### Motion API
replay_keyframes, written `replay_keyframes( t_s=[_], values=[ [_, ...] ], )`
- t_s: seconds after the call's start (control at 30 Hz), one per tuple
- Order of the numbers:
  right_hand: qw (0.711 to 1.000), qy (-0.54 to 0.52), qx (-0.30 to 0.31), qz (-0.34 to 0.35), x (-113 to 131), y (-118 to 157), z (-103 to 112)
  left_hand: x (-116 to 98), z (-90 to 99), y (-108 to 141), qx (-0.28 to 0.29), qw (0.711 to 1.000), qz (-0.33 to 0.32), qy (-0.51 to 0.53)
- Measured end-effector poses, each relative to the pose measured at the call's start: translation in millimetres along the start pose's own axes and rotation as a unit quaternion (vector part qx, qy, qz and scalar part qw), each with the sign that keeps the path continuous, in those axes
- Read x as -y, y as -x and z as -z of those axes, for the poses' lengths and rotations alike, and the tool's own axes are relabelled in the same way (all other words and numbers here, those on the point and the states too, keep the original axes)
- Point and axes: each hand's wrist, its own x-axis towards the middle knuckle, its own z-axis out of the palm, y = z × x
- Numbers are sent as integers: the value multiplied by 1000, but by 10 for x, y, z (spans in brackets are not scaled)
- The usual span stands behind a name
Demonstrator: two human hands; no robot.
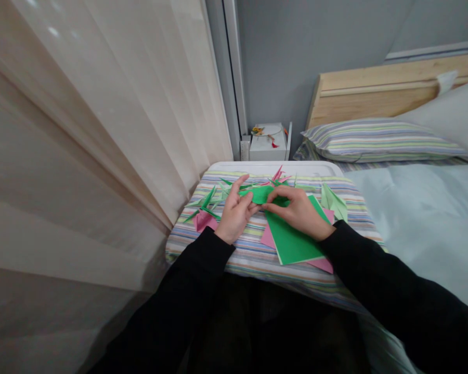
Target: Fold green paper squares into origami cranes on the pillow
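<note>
Between my two hands is a small folded piece of green paper (pixel 260 194), held just above the striped cloth. My left hand (pixel 236 212) grips its left end with the thumb on top, the index finger raised away. The thumb and fingertips of my right hand (pixel 296 210) pinch its right end. Under my right hand lies a stack of green paper sheets (pixel 294 239), with pink paper sheets (pixel 269 237) beneath it, turned at an angle. Folded paper cranes in green (pixel 206 205) and pink (pixel 278 176) lie around my hands, partly hidden behind them.
The striped cloth (pixel 203 249) covers a small white-edged table (pixel 312 168). A pale curtain (pixel 140 130) hangs close on the left. To the right is a bed with light blue bedding (pixel 417 218) and a striped pillow (pixel 386 140). A white cabinet (pixel 265 150) stands behind.
</note>
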Motion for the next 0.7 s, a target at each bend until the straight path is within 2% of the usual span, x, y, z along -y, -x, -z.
replay_keyframes(
  t_s=[0.13,0.2,0.4,0.7],
  values=[
    [995,-36,-9,-89,3,-18,54,22,1,3,24,996,-74,-43],
    [993,-38,-11,-112,0,-23,89,34,13,-6,30,991,-98,-88],
    [993,-61,17,-104,47,-44,201,63,77,-66,13,971,-112,-212],
    [989,-77,53,-113,28,-58,292,62,64,-62,-2,983,-93,-161]
  ],
)
